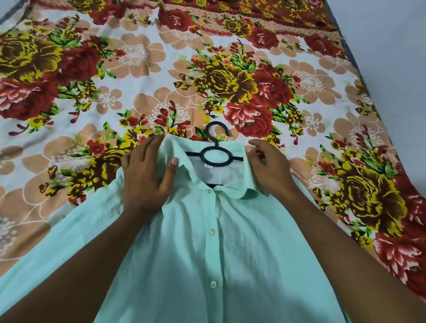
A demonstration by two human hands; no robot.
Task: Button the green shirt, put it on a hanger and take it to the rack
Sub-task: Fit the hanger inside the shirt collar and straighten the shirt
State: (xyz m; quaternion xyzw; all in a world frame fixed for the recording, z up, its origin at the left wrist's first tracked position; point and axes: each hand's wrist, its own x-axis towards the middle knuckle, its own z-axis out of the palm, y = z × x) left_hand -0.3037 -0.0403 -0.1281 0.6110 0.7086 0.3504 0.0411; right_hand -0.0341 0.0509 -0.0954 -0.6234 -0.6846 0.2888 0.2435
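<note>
- Green shirt (212,260) lies flat on the floral bedsheet (153,73), front up, visible buttons done.
- Black hanger (215,154) sits inside the collar, hook poking out the neck.
- Left hand (144,174) pinches the collar's left side; right hand (268,163) grips the right shoulder, probably seating fabric on the hanger arms.
- Rack not in view.

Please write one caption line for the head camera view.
Both hands, left and right, settle the buttoned green shirt on a black hanger.
</note>
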